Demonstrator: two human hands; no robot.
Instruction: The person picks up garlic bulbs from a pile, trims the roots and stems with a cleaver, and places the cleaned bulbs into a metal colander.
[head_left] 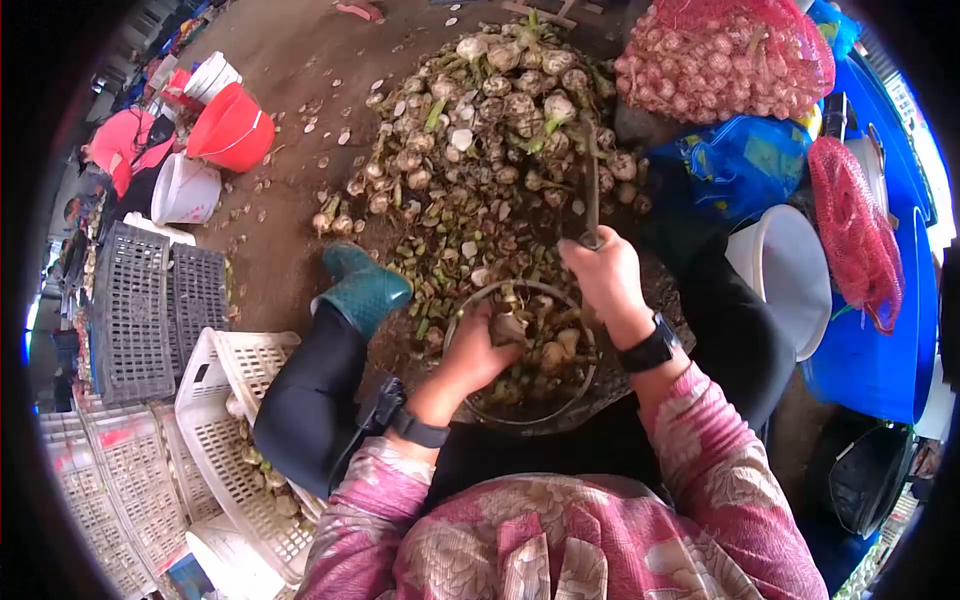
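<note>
My left hand (474,357) is closed around a pale, brownish bulb (511,326), over a round thin-rimmed container (592,372) between my knees. Cut pieces and several bulbs lie inside it. My right hand (608,277), just above and to the right, grips a long narrow-bladed knife (592,190); its blade points away from me and its handle is mostly hidden by the fingers. Beyond both hands rises a large heap of dirty bulbs (515,105), some with green stems. Green and brown trimmings (455,255) cover the ground between heap and container.
At left stand a white plastic crate (215,395) with bulbs, dark crates (135,310), a red bucket (228,128) and a person in pink (125,140). On the right are a full red mesh bag (715,60), a white bucket (785,275) and a blue barrel (880,350).
</note>
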